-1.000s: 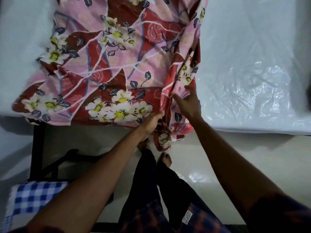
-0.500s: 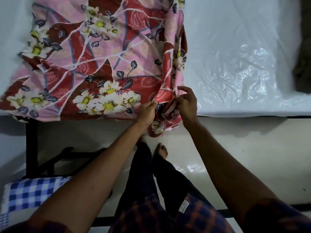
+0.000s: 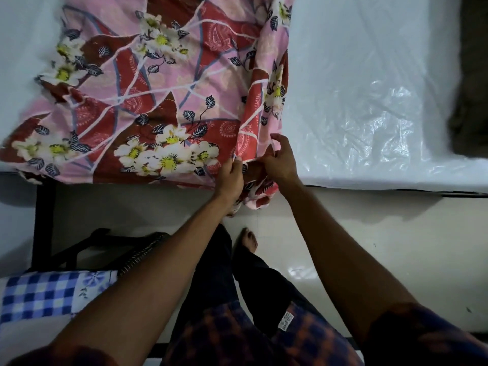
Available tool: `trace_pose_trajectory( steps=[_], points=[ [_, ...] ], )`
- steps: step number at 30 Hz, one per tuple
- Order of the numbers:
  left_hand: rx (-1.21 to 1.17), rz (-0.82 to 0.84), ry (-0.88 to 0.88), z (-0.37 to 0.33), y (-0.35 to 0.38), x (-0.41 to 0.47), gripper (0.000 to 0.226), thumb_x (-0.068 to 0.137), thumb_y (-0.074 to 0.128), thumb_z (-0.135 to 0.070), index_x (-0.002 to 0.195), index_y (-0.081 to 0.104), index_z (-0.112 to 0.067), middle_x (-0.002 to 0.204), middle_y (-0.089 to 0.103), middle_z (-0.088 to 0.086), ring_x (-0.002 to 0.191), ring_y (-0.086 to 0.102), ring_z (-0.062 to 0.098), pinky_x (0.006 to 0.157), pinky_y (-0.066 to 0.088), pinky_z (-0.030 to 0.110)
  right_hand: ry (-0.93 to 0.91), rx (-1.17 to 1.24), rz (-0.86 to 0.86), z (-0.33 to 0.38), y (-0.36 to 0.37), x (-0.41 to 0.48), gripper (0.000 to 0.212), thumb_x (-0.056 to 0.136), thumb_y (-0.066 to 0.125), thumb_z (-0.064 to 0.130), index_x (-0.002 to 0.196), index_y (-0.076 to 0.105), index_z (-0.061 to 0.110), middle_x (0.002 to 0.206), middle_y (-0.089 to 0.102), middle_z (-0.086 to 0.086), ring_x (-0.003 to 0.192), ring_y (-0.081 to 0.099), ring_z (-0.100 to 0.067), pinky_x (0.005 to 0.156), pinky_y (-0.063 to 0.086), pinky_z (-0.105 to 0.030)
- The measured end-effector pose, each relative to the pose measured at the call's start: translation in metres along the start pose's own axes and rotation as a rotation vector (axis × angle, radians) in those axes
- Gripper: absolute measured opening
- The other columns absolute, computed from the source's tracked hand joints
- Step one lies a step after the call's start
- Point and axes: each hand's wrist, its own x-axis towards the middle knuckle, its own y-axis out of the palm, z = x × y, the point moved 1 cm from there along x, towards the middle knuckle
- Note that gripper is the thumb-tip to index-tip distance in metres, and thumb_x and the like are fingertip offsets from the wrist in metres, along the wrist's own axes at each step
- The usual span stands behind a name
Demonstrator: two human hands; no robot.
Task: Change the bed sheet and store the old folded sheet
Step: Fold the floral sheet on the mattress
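A pink and red bed sheet (image 3: 163, 96) with white flowers lies spread over the left half of a mattress wrapped in clear plastic (image 3: 369, 88). Its near right corner hangs bunched over the bed's edge. My left hand (image 3: 231, 178) pinches the sheet's hem at that corner. My right hand (image 3: 280, 162) grips the gathered fold just beside it. The two hands almost touch.
A dark cloth (image 3: 472, 83) lies on the mattress at the far right. A blue checked cloth (image 3: 45, 294) sits at the lower left beside a black frame (image 3: 43, 220). The glossy white floor (image 3: 383, 247) runs along the bed, and my bare feet stand on it.
My right hand has gone from flat on the sheet to gripping its bunched corner. My left hand has closed in on the same corner. The view has shifted slightly.
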Motion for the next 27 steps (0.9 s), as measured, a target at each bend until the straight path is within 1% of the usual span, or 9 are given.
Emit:
trace_pose_trajectory(
  steps=[5, 7, 9, 12, 14, 18, 21, 24, 27],
  points=[
    [0.209, 0.055, 0.201, -0.004, -0.014, -0.004, 0.035, 0.103, 0.052, -0.037, 0.131, 0.057, -0.016, 0.118, 0.066, 0.002, 0.108, 0.061, 0.018, 0.09, 0.05, 0.033, -0.1, -0.436, -0.205, 0.01, 0.0, -0.004, 0.057, 0.086, 0.061, 0.041, 0.138, 0.044, 0.026, 0.13, 0.053, -0.008, 0.117, 0.053, -0.027, 0.088, 0.048, -0.041],
    [0.264, 0.072, 0.247, -0.01, -0.022, -0.006, 0.036, 0.102, 0.051, -0.04, 0.129, 0.058, -0.019, 0.117, 0.067, 0.0, 0.107, 0.062, 0.017, 0.091, 0.053, 0.037, -0.186, -0.425, -0.274, 0.03, 0.004, 0.011, 0.058, 0.085, 0.062, 0.049, 0.136, 0.048, 0.026, 0.132, 0.051, -0.007, 0.121, 0.051, -0.027, 0.093, 0.049, -0.043],
    [0.335, 0.083, 0.315, -0.018, -0.031, -0.006, 0.032, 0.098, 0.051, -0.049, 0.112, 0.064, -0.022, 0.1, 0.07, -0.004, 0.092, 0.066, 0.013, 0.078, 0.057, 0.038, -0.161, -0.32, -0.239, 0.059, 0.012, 0.037, 0.063, 0.084, 0.058, 0.064, 0.134, 0.053, 0.025, 0.13, 0.059, -0.004, 0.118, 0.058, -0.025, 0.097, 0.049, -0.04],
    [0.426, 0.153, 0.441, -0.042, -0.044, -0.011, 0.028, 0.099, 0.056, -0.045, 0.077, 0.054, -0.027, 0.068, 0.058, -0.013, 0.063, 0.053, 0.002, 0.056, 0.038, 0.021, -0.052, -0.129, -0.162, 0.109, 0.024, 0.082, 0.082, 0.075, 0.056, 0.073, 0.136, 0.055, 0.019, 0.129, 0.065, -0.004, 0.113, 0.063, -0.026, 0.093, 0.051, -0.037],
    [0.436, 0.198, 0.472, -0.058, -0.052, -0.009, 0.033, 0.1, 0.057, -0.035, 0.069, 0.048, -0.031, 0.061, 0.051, -0.014, 0.057, 0.046, -0.003, 0.055, 0.032, 0.015, -0.06, -0.208, -0.114, 0.135, 0.029, 0.117, 0.084, 0.071, 0.064, 0.064, 0.138, 0.053, 0.015, 0.13, 0.063, -0.007, 0.112, 0.063, -0.027, 0.09, 0.052, -0.033],
    [0.29, 0.214, 0.457, -0.075, -0.076, 0.007, 0.031, 0.092, 0.06, -0.023, 0.064, 0.053, -0.035, 0.059, 0.052, -0.011, 0.061, 0.05, 0.011, 0.065, 0.042, 0.034, -0.055, -0.49, -0.092, 0.176, 0.041, 0.166, 0.075, 0.073, 0.069, 0.05, 0.132, 0.054, 0.008, 0.123, 0.06, -0.005, 0.109, 0.061, -0.023, 0.095, 0.052, -0.034],
    [0.137, 0.241, 0.377, -0.071, -0.103, 0.016, 0.028, 0.091, 0.062, -0.018, 0.071, 0.065, -0.037, 0.067, 0.063, -0.016, 0.069, 0.058, 0.01, 0.073, 0.049, 0.035, -0.032, -0.514, -0.149, 0.182, 0.045, 0.195, 0.074, 0.062, 0.073, 0.044, 0.126, 0.06, 0.009, 0.12, 0.067, -0.005, 0.102, 0.067, -0.023, 0.087, 0.057, -0.033],
    [-0.011, 0.22, 0.308, -0.06, -0.137, 0.023, 0.024, 0.091, 0.064, -0.014, 0.072, 0.07, -0.026, 0.063, 0.059, -0.016, 0.064, 0.055, 0.005, 0.068, 0.044, 0.028, -0.074, -0.538, -0.078, 0.187, 0.063, 0.208, 0.049, 0.078, 0.07, 0.026, 0.122, 0.061, 0.007, 0.117, 0.065, -0.014, 0.105, 0.065, -0.029, 0.088, 0.056, -0.034],
    [-0.133, 0.102, 0.205, -0.037, -0.181, 0.033, 0.031, 0.095, 0.064, -0.005, 0.071, 0.073, -0.023, 0.06, 0.057, -0.021, 0.062, 0.053, -0.004, 0.066, 0.043, 0.018, -0.199, -0.529, -0.125, 0.206, 0.095, 0.215, 0.025, 0.091, 0.062, 0.016, 0.108, 0.064, -0.001, 0.094, 0.066, -0.021, 0.1, 0.064, -0.032, 0.082, 0.05, -0.035]
  ],
)
